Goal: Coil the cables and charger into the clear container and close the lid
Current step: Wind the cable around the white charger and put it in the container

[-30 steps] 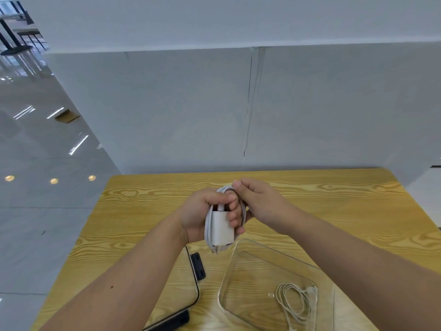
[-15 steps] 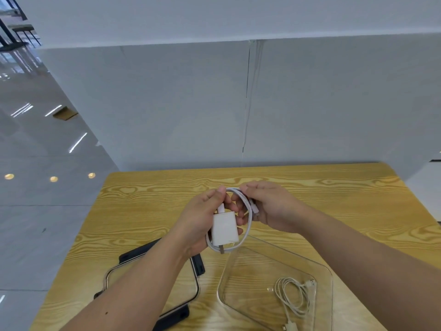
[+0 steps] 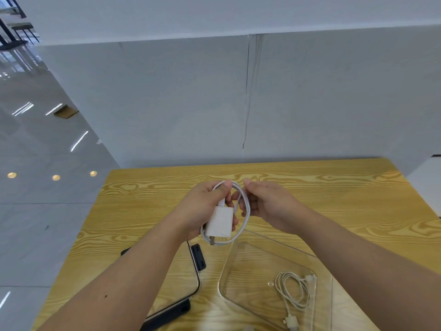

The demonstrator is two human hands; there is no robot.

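Left hand (image 3: 202, 211) has its grip closed around the small white square charger block (image 3: 219, 223), thumb pinching the thin white cable (image 3: 245, 211) looped round it, while the right hand (image 3: 269, 206) pinches that loop's right side, all held above the yellow wood-grain desk (image 3: 334, 199). Just below sits the clear plastic container (image 3: 238, 259) with another coiled white cable (image 3: 293, 290) already inside, and its black-rimmed clear lid (image 3: 195, 278) lies on the desk to the left.

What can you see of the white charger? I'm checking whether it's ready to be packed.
The white charger is a small, smooth, plastic-looking block with rounded edges, held above the wooden table in the left hand. A metal prong shows at its lower end. Its white cable plugs into the top and loops around the block; the right hand holds the loop's right side. It is not in the clear container yet.
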